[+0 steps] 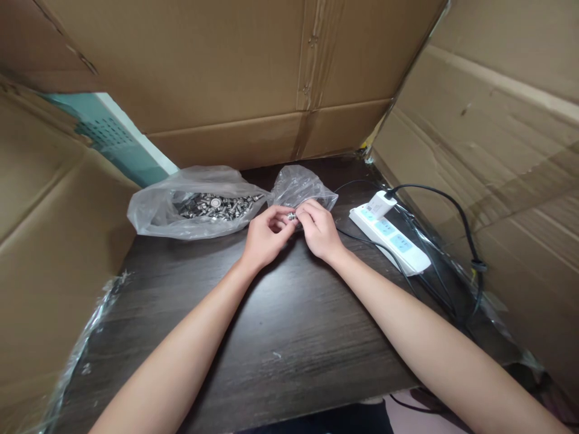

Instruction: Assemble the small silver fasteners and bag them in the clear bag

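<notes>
Between my two hands is a small shiny metal fitting, too small for me to tell its exact kind. My left hand pinches it between thumb and fingertips. From the other side, the closed fingers of my right hand meet it, and they hide part of it. Just behind the hands lies a clear plastic bag, its contents unclear. Left of it, an open plastic bag holds a heap of small metal parts.
A white power strip with a plugged-in adapter lies on the right. Black cables run around it. Cardboard walls enclose the dark wood-grain table. A teal perforated panel shows at the back left.
</notes>
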The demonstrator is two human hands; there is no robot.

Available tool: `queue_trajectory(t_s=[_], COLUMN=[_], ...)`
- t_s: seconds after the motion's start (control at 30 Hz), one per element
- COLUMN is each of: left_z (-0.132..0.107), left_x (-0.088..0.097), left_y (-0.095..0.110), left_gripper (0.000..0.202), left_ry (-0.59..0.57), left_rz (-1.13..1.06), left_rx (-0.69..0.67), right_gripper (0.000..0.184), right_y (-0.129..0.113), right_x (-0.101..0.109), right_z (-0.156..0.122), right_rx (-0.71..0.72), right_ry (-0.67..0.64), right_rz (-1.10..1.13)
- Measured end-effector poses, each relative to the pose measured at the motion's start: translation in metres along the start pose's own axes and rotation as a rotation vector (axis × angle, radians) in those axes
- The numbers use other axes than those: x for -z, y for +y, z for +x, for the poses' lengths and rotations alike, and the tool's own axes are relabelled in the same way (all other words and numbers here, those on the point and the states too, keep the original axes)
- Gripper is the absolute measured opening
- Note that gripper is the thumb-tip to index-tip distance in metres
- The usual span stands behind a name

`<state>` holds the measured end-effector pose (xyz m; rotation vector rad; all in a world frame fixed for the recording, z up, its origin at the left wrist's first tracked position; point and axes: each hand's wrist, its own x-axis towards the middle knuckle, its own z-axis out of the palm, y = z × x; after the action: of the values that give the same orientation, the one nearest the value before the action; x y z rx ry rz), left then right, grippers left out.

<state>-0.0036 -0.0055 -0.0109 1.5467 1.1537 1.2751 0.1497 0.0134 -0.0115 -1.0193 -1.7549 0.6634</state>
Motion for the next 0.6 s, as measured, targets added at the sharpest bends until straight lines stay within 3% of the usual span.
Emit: queue_trajectory(t_s=[0.2, 0.6], left_z=[0.0005, -0.0003], left_x=[0.0002, 0.0003], left_y=[0.0004, 0.0001], left_gripper=[0.027, 0.026], left_ry=[-0.001, -0.010], left_rz=[-0.006, 0.010], left_rx=[-0.016, -0.019], right_gripper=[0.021, 0.032], right_y=[-0.0001, -0.0014], right_x=[0.0003, 0.0006], right_z=[0.0000, -0.0001], right_rx=[0.011, 0.001], right_ry=[0.000, -0.031], right_rz=[0.015, 0.005])
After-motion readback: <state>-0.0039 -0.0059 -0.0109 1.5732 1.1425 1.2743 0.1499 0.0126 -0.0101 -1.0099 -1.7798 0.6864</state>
